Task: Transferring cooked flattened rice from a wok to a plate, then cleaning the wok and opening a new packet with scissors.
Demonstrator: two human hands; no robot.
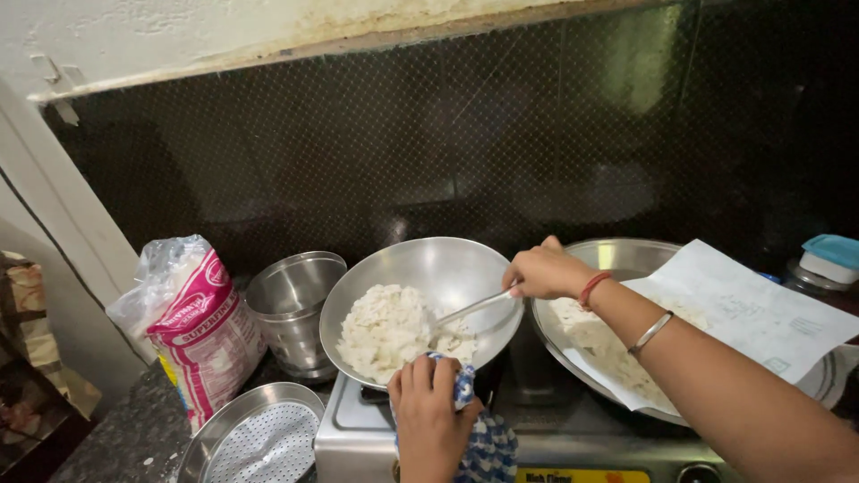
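The right hand [546,270] is closed around the handle of a metal spoon [474,309], fingers wrapped near the handle's end, with the spoon head buried in the white flaked food [386,329]. The left hand [429,411] is clamped on the near rim of the steel bowl [447,268] through a blue-and-white checked cloth [488,443], thumb side over the rim, fingers narrow and pressing.

The bowl sits tilted on the left burner of the gas stove [358,429], its contents heaped toward the near left wall. To work this step well, in my judgement: keep the cloth between skin and rim, hold the bowl steady at one angle, and draw the spoon along the inner wall in short strokes so flakes do not spill over the low edge.

Just right of the bowl, on the stove's right side, a wide steel plate [626,255] carries more pale food under a sheet of paper [743,309]. Left of the stove on the dark counter stand a steel canister [291,309], a pink-and-clear plastic packet [201,331], and, at the near edge, a perforated steel tray [259,438]. A blue-lidded container [828,259] sits at the far right.
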